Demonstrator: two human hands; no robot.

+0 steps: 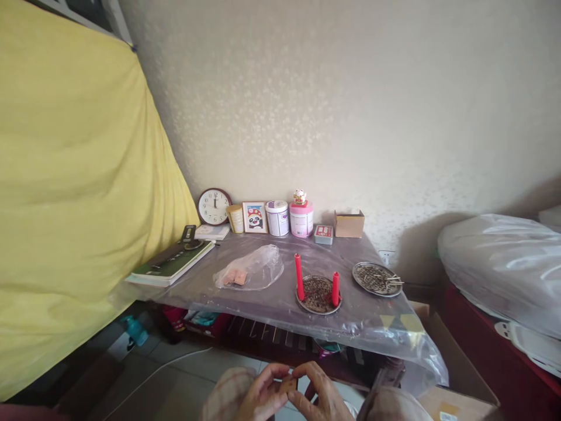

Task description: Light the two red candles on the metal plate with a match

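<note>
Hanging at the left, a yellow cloth (79, 175) borders a table (263, 302) covered in clear plastic. A green-covered book (175, 263) lies on the table's left side, a round clock (214, 206) stands behind it, and a clear bag (265, 266) lies nearer the middle. Two round plates sit to the right, a nearer plate (323, 312) and a farther plate (385, 295). Low before the table's front edge, the left hand (265, 394) and right hand (322, 392) meet, fingers curled. Red candles (335, 286) stand on the nearer plate. Smallest, a tan piece (288, 385) is pinched between the thumbs and fingers of both hands.
</note>
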